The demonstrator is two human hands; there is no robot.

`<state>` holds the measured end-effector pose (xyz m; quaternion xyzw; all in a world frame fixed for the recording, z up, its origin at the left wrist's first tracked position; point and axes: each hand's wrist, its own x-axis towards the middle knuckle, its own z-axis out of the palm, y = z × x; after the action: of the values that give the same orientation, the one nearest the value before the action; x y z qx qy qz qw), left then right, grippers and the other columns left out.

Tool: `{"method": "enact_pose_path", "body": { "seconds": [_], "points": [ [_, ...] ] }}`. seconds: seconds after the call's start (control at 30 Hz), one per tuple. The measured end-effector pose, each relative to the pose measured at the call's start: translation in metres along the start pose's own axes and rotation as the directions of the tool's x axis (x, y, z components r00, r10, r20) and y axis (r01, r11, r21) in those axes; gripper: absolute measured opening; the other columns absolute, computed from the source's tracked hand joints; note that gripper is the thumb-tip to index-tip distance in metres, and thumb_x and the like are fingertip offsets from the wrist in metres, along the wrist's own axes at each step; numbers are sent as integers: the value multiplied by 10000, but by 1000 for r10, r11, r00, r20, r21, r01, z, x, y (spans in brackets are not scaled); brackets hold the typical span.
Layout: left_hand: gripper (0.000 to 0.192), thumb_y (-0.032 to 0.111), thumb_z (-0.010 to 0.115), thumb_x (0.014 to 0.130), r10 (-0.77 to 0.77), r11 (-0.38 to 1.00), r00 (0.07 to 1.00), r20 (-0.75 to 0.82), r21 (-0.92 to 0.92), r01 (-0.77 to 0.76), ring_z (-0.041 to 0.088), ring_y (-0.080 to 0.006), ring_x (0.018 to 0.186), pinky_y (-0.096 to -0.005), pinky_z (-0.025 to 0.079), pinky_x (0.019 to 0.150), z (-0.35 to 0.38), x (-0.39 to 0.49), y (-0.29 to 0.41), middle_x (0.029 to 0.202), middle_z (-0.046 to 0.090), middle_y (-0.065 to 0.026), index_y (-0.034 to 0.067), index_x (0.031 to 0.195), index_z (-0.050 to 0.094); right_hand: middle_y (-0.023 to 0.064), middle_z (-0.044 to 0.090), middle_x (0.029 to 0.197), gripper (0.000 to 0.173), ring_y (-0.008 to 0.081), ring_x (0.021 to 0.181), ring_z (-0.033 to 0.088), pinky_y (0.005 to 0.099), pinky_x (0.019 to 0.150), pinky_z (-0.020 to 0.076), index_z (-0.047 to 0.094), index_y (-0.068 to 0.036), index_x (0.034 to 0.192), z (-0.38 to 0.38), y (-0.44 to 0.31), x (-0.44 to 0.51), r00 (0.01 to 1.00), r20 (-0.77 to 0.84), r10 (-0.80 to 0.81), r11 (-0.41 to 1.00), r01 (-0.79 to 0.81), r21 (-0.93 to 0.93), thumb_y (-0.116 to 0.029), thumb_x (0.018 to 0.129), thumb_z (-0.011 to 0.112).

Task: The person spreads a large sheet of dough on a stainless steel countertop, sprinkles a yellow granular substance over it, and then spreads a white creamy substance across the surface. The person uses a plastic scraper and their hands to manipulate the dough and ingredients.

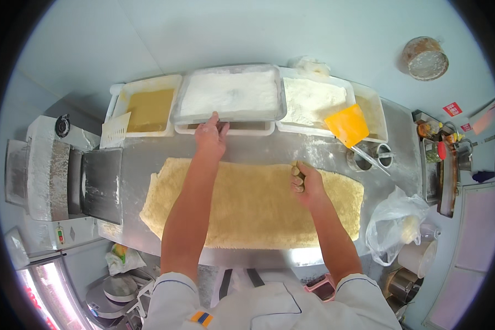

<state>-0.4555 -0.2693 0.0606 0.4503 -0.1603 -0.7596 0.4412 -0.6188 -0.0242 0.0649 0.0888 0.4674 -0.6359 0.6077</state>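
My left hand [211, 134] holds the front rim of a clear plastic tub [283, 99] of white powder [231, 93]. This tub rests on a white plastic tub [247, 129], and a strip of brownish contents shows in the gap between them. Over the right half of a wide dough sheet [255, 202], my right hand [307, 183] is curled, its fingers coated in yellow-brown powder. Whether it has powder inside is hidden. The sheet lies flat on the steel worktable [243, 149], its upper side covered with the same yellow-brown colour.
At left is a flour-dusted machine [49, 177] with a metal chute [102, 185]. Tubs of yellow-brown paste [150, 109] and white flour [313, 99] flank the stack. A yellow scraper [348, 126] leans over metal cups [359, 160]. A plastic bag [390, 227] hangs at the right edge.
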Motion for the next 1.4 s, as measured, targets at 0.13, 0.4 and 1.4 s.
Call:
{"method": "enact_pose_path", "body": {
  "seconds": [0.13, 0.4, 1.4],
  "points": [
    [230, 80, 563, 908, 135, 991, 990, -30, 13, -134, 598, -241, 931, -360, 547, 866, 28, -17, 22, 1023, 576, -119, -16, 1106, 495, -9, 451, 657, 190, 80, 468, 373, 218, 381, 271, 477, -93, 846, 42, -38, 48, 986, 109, -129, 983, 142, -118, -221, 977, 427],
    [255, 71, 553, 905, 283, 959, 959, 17, -35, -283, 576, -247, 1042, -374, 511, 956, 52, -78, 74, 1106, 591, -111, -29, 1138, 527, 117, 579, 1140, 359, 236, 999, 555, 378, 845, 455, 530, -21, 1201, 171, -45, 173, 436, 490, -755, 251, 883, -397, -203, 893, 559],
    [290, 254, 587, 926, 114, 890, 993, 7, 443, -105, 626, -202, 811, -295, 551, 719, -23, -10, 1, 907, 609, -112, -23, 999, 542, 103, 506, 1261, 433, 230, 1154, 482, 365, 1022, 370, 464, -22, 1308, -2, -176, 164, 891, 180, -416, 697, 440, -566, -219, 925, 514]
  ]
}}
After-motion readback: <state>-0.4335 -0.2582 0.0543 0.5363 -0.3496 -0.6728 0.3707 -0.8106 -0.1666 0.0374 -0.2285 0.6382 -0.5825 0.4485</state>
